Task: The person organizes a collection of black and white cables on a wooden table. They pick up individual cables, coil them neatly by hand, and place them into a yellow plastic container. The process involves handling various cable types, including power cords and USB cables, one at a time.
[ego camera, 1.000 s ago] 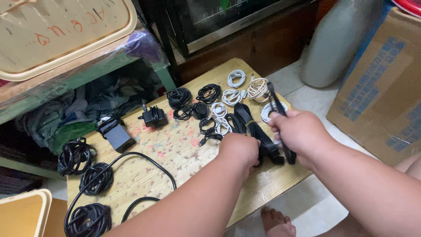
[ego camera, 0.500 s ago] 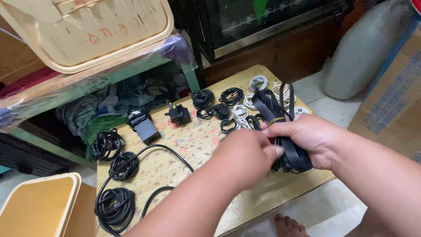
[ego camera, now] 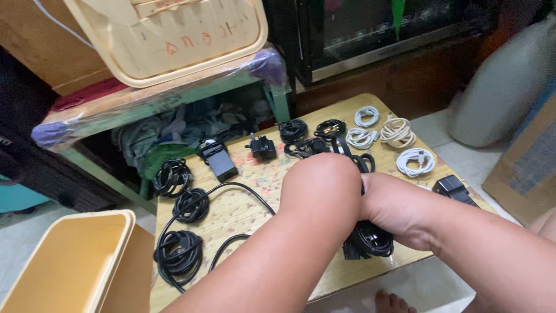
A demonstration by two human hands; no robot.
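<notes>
**Two hands closed on one black cable bundle**

Two hands meet at the middle of the wooden table (ego camera: 243, 208). The left hand (ego camera: 321, 185) has moved in from half a second ago and now covers the top of the black cable bundle (ego camera: 368, 240), knuckles up, fingers curled under and out of sight. The right hand (ego camera: 399, 208) presses against it from 3 o'clock, wrapped around the same bundle. Both hands are closed on it.

A second ago the bundle stood out long and straight from the right fist, running toward 12 o'clock. Now only a short coiled end hangs below the hands at 6 o'clock, and a loop shows above them at 12. It looks gathered into a tighter coil, though the hands hide most of it. Its long axis, as far as can be told, runs from 12 to 6 o'clock, tilting slightly toward the table's near edge.

At 12 to 1 o'clock lie white coiled cables (ego camera: 397, 132). A black charger (ego camera: 454, 188) sits at 3 o'clock. At 9 o'clock lie black cord coils (ego camera: 179, 252), with a beige bin (ego camera: 69, 261) beyond them.
</notes>
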